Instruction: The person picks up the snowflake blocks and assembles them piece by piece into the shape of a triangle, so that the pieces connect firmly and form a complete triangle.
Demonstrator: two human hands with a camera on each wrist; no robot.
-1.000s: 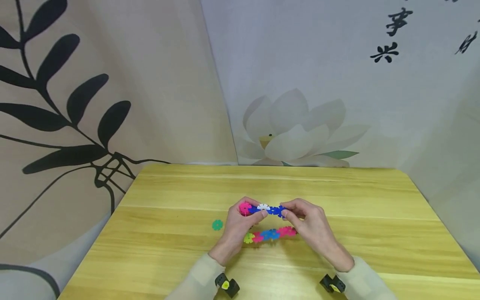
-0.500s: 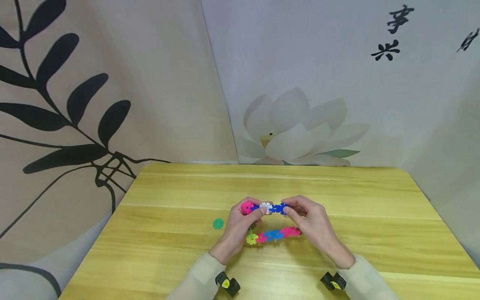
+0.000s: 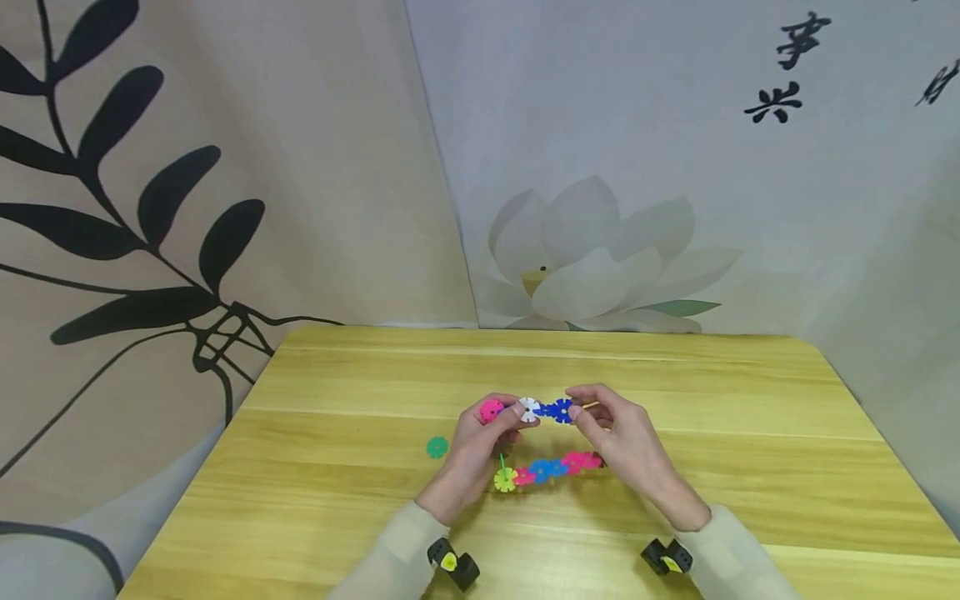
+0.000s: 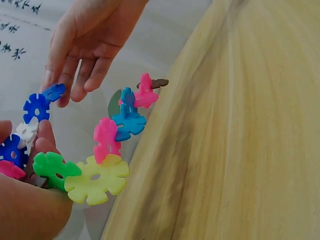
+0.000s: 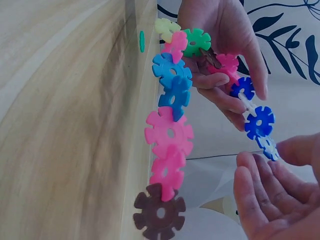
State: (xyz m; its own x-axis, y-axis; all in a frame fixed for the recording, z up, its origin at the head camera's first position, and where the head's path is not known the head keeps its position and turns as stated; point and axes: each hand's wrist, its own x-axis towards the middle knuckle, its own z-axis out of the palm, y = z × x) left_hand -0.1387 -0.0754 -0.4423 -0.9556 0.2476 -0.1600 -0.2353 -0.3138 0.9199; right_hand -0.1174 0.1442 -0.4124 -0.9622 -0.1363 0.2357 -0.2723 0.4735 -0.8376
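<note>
A chain of notched plastic flower discs hangs in a curve between the hands. My left hand (image 3: 476, 442) grips its upper run near a pink disc (image 3: 491, 411) and a white disc (image 3: 529, 409), thumb on top. Past the white disc, a dark blue disc (image 5: 260, 121) leads to a blue end disc (image 5: 268, 146). Beside that end, my right hand (image 3: 626, 437) has its thumb against the disc, other fingers spread apart from it. A green disc (image 4: 55, 169) and yellow disc (image 4: 97, 180) join the lower run of pink and blue discs, which ends in a brown disc (image 5: 160, 212).
A loose green disc (image 3: 437, 447) lies on the wooden table (image 3: 337, 483), left of the hands. Behind the table stands a printed backdrop (image 3: 360, 167). Each wrist carries a small black camera, such as the left one (image 3: 453, 564).
The held upper run has turned, and its white and dark blue discs now face the head view more. My right index finger has lifted away from the end disc. The loose green disc stays put.
</note>
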